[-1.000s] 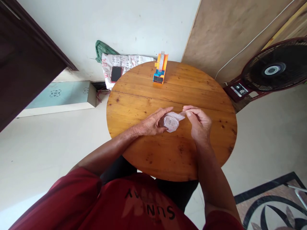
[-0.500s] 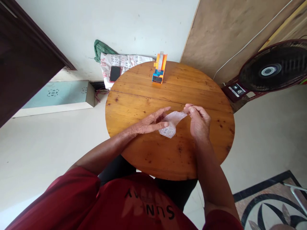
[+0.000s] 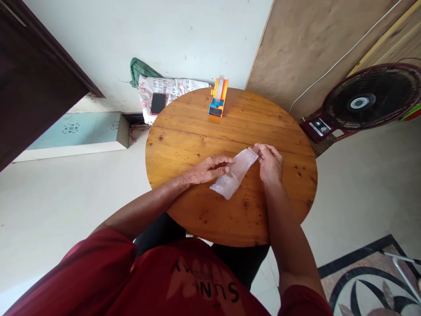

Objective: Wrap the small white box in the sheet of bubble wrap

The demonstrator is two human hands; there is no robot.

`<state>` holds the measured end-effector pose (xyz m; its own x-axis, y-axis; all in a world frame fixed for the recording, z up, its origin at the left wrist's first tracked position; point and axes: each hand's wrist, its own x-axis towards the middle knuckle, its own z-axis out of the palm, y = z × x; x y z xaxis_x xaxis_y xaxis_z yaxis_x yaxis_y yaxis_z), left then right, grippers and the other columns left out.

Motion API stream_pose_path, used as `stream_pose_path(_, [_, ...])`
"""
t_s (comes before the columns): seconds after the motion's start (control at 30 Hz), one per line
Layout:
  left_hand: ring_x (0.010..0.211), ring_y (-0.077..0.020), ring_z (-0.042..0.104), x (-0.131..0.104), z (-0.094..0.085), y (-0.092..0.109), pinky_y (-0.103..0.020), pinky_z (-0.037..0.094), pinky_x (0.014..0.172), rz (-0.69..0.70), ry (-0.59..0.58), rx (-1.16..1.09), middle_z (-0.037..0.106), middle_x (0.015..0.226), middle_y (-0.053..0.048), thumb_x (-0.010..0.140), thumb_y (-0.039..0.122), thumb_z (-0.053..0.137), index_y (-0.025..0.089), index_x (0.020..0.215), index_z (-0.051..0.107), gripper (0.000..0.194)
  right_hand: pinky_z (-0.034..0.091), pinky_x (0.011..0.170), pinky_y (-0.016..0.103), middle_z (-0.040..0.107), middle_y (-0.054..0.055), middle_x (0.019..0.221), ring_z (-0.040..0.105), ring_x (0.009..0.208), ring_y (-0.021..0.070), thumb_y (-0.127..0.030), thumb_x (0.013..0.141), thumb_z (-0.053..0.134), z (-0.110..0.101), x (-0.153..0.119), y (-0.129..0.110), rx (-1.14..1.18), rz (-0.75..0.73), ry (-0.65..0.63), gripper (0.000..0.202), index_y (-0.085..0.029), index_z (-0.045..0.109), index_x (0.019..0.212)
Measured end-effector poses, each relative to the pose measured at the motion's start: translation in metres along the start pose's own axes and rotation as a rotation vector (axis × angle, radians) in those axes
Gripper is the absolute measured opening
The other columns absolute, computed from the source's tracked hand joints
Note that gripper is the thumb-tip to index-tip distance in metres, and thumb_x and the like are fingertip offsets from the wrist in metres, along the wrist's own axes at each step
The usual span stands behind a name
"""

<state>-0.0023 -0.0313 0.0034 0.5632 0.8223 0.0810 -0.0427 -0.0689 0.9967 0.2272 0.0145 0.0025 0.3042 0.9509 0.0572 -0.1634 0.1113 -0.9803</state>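
Note:
A strip of translucent bubble wrap (image 3: pixel 237 170) lies slantwise over the middle of the round wooden table (image 3: pixel 184 145), its lower end toward me. My right hand (image 3: pixel 270 162) pinches its upper right corner between thumb and fingertips. Against the left edge of the wrap rests my left hand (image 3: pixel 210 169), its thumb and fingers stretched out and a little apart, the tips touching the plastic. An orange and blue tape dispenser (image 3: pixel 218 96) with a roll of clear tape stands at the far side of the table.
Left of the dispenser, a dark phone (image 3: pixel 158 103) lies on a printed white sack (image 3: pixel 177 87) beyond the table edge, beside a green bag (image 3: pixel 143 72). A fan (image 3: pixel 360 103) stands at the right. A long pale box (image 3: pixel 75 131) lies on the floor at left.
The bubble wrap, folded and curled before, now lies spread out as a longer strip. My left fingers have drawn back to its edge; my right hand still grips the corner.

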Motion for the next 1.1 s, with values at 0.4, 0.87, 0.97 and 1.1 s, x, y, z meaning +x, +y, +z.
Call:
stream_pose_path(0.4, [0.064,-0.0096,0.058,0.014,-0.003,-0.012,-0.024,0.047,0.066,-0.056,0.340,-0.250,0.069,0.075,-0.001,0.070,0.049,0.084,0.014,0.083,0.073,0.039,0.043,0.047,0.026,0.063,-0.003,0.064,0.055,0.050,0.0108,-0.039,0.083,0.070,-0.004,-0.034,-0.044,0.058,-0.155,-0.279,0.015,-0.024,0.073,0.080])
stream_pose_path(0.87, [0.064,-0.0074,0.056,0.014,0.001,-0.007,-0.021,0.043,0.060,0.058,0.203,-0.413,0.065,0.080,0.000,0.071,0.039,0.087,0.016,0.087,0.064,0.037,0.048,0.064,0.030,0.067,0.000,0.080,0.061,0.067,0.0148,-0.045,0.079,0.073,0.019,-0.053,-0.027,-0.450,-0.011,-0.497,0.031,-0.022,0.066,0.098])
stream_pose_path(0.97, [0.063,-0.0073,0.056,0.013,0.002,-0.004,-0.021,0.044,0.060,0.066,0.199,-0.406,0.064,0.078,0.000,0.071,0.040,0.087,0.015,0.086,0.065,0.036,0.048,0.063,0.029,0.067,-0.001,0.081,0.060,0.068,0.0146,-0.045,0.077,0.075,0.021,-0.054,-0.029,-0.453,-0.026,-0.490,0.031,-0.022,0.065,0.096])
stream_pose_path(1.1, [0.061,-0.0077,0.055,0.012,0.001,-0.001,-0.021,0.043,0.060,0.036,0.196,-0.372,0.065,0.074,0.000,0.071,0.043,0.086,0.015,0.083,0.068,0.036,0.047,0.064,0.029,0.069,0.000,0.081,0.060,0.068,0.0150,-0.043,0.082,0.070,0.022,-0.054,-0.027,-0.469,-0.063,-0.519,0.024,-0.022,0.067,0.093])
